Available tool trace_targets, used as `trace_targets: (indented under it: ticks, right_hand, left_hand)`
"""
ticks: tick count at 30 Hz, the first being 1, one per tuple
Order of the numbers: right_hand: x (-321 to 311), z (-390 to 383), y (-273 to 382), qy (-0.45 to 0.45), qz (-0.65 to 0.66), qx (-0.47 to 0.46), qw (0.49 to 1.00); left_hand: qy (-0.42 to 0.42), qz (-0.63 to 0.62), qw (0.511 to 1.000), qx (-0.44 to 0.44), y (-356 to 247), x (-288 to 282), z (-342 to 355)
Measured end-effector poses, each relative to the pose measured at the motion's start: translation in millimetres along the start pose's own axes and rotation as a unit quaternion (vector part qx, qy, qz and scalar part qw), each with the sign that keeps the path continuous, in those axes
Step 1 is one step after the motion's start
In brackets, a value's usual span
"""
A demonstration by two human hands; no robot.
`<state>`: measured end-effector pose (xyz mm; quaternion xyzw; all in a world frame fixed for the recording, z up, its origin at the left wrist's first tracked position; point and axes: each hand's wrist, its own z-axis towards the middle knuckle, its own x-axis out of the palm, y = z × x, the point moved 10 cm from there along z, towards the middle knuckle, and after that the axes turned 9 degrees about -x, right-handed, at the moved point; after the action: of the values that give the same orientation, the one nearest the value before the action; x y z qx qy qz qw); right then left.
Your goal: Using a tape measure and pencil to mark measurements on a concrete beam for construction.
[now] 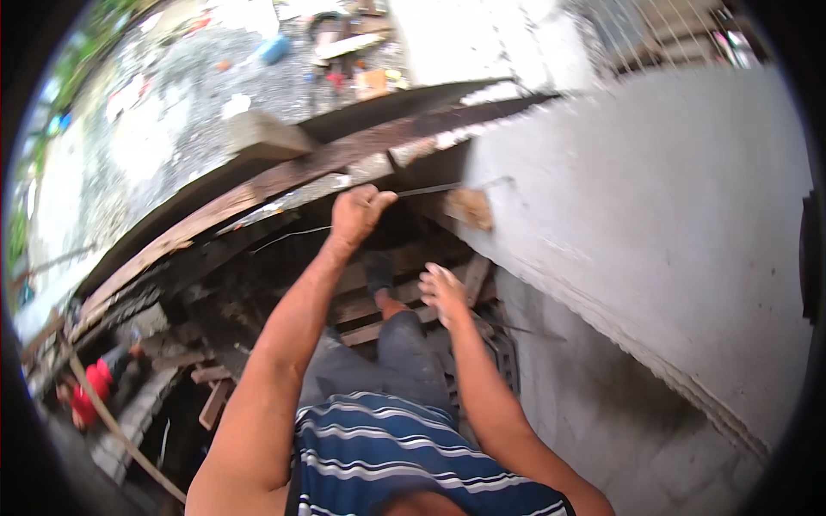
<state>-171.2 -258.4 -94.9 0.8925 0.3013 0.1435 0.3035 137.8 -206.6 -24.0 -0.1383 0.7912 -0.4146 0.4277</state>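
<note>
My left hand (357,215) is closed around a thin metal rod (430,189), just below the edge of a long wooden beam (335,155). The rod runs right from the fist toward the grey wall. On the other side of the fist a thin, pale wire-like length (288,235) shows; whether it is the same piece I cannot tell. Lower and to the right, my right hand (443,292) hangs in the air with its fingers apart, holding nothing. A rough wooden piece (469,209) sticks out by the wall, above the right hand.
A smooth grey concrete wall (654,198) with a ragged lower edge fills the right side. Wooden slats (370,331) lie around my legs over a dark gap. A concrete block (267,136) rests by the beam. At lower left are a person in red (93,391) and a slanting pole (120,426).
</note>
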Motion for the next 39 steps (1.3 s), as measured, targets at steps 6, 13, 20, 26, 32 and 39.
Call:
trace_targets:
  ticks: [6,13,20,26,32,39]
  right_hand:
    - [-5.6,-68.3,-18.5,0.099,-0.141,0.069,0.983]
    - [124.5,-87.6,123.5,0.196,-0.292,-0.170,0.920]
    - [353.4,-145.3,363.9,0.072,-0.473,-0.675,0.562]
    - [445.6,-59.6,334.0,0.067,-0.709,-0.468,0.523]
    - [436.0,-61.4,335.3,0.036,-0.701,-0.551,0.452]
    - [441.1,-48.9,338.1,0.047,-0.710,-0.542,0.447]
  left_hand:
    - [-0.120,0.141,0.981,0.050,55.1,-126.5,-70.3]
    - [-0.178,0.287,0.939,-0.070,118.8,-235.1,-170.7]
    - [-0.285,0.181,0.913,-0.229,212.0,-299.7,-331.3]
    - [-0.192,0.015,0.835,-0.515,357.5,-269.8,-533.1]
    - [-0.180,-0.097,0.674,-0.710,426.8,-206.1,-745.4]
    - [-0.252,-0.211,0.649,-0.686,425.5,-176.0,-778.8]
